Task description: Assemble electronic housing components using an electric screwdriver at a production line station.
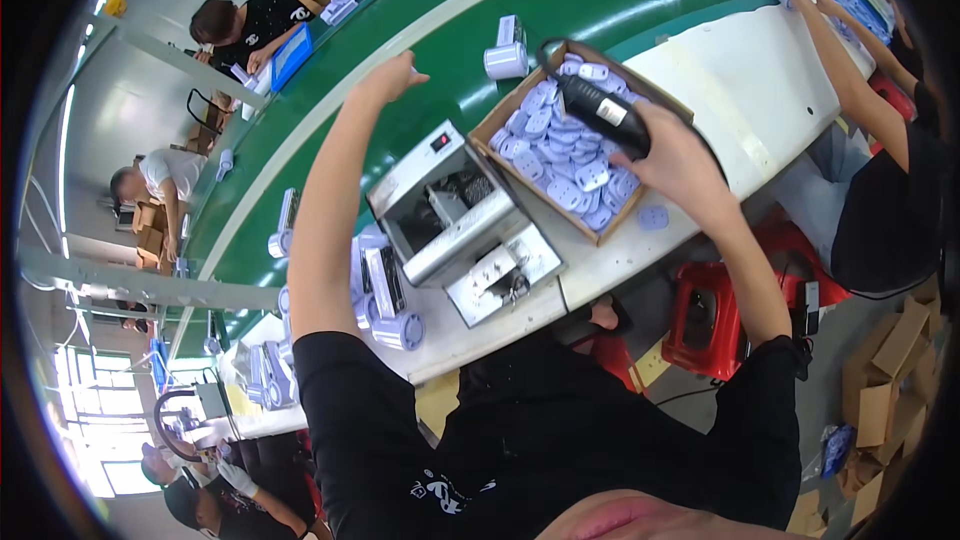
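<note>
My right hand is wrapped round a black electric screwdriver, held tilted above an open cardboard box. A dark cord loops from its far end. Inside the box lie many small pale-lilac plastic plates with holes in them. Stretched out over the green conveyor belt, my left hand has thumb and fingers apart and nothing visible between them. To its right a pale-lilac device with a round end rests on the belt. Between my arms stands a metal box-shaped machine with an open top and a small red display.
Several more lilac devices crowd the white table beside my left forearm. One loose plate lies by the box. Red stools stand below the table's near edge. Co-workers sit at the right and across the belt; cartons pile at lower right.
</note>
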`<control>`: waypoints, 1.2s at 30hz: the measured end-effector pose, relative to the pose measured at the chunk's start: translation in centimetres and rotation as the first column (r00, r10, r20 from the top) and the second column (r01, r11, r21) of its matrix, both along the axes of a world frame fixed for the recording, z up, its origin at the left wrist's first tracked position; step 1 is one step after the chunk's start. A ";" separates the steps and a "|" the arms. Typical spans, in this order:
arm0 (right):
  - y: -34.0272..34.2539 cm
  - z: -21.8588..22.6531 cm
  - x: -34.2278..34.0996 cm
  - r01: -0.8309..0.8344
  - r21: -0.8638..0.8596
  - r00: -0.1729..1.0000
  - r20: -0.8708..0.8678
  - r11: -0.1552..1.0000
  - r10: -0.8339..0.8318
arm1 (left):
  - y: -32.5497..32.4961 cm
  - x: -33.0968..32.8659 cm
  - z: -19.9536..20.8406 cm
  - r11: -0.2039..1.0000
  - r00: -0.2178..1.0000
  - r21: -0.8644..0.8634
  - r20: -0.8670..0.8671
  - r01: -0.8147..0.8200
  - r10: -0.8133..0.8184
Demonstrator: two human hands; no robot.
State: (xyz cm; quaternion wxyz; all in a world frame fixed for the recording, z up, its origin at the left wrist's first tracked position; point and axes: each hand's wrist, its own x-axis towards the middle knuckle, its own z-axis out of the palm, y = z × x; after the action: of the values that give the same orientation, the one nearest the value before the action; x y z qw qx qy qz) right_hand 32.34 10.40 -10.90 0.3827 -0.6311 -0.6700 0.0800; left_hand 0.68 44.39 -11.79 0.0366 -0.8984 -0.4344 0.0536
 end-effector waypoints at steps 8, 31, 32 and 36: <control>1.9 -1.4 -0.6 0.036 -0.210 0.993 0.119 0.977 -0.011 | 1.7 18.3 -0.9 0.971 0.994 -0.233 0.076 -0.061 0.081; -3.2 5.0 -1.0 -0.219 0.107 0.643 -0.731 0.970 0.226 | -32.3 1.9 14.7 0.898 0.249 -0.108 0.968 0.426 -0.002; -4.0 5.6 -2.4 -0.245 0.185 0.619 -0.725 0.952 0.300 | -34.1 1.2 13.7 0.876 0.268 -0.142 0.963 0.460 0.015; -6.2 7.0 -8.0 -0.351 0.365 0.594 -0.625 0.862 0.506 | -38.6 -0.6 9.8 0.907 0.232 -0.218 0.963 0.361 0.139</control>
State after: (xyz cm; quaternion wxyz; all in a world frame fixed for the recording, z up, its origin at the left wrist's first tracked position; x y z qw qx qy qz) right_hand 24.31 4.18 -3.88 0.6393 -0.3282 -0.6092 0.3352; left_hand 0.11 5.74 -1.98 -0.4183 -0.7532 -0.2753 -0.4265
